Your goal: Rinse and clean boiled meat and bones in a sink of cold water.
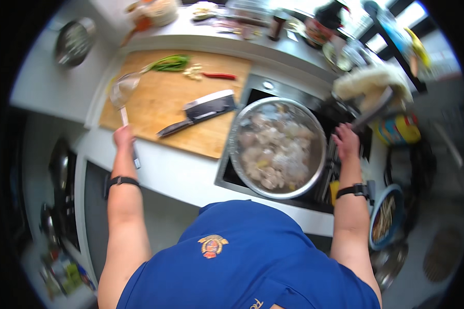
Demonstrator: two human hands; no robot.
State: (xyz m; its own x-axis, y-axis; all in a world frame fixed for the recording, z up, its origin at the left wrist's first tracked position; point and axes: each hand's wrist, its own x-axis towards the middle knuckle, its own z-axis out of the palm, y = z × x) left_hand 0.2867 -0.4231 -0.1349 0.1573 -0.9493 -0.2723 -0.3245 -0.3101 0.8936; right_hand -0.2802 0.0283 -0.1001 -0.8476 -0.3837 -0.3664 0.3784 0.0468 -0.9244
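Observation:
My left hand grips the handle of a metal ladle, its bowl blurred over the left edge of a wooden cutting board. On the board lie a cleaver, green scallions, peeled garlic cloves and a red chili. To the right, a wide metal pot holds pale chunks, apparently meat, in liquid. Beyond its right rim is my right hand, at the near end of a blurred dark handle-like bar. Whether the fingers hold that bar is unclear.
The pot sits on a built-in cooktop. A ledge behind carries jars and packages. At the right are a cream-coloured cloth, a yellow container and a blue-rimmed basin. A metal bowl is at the upper left.

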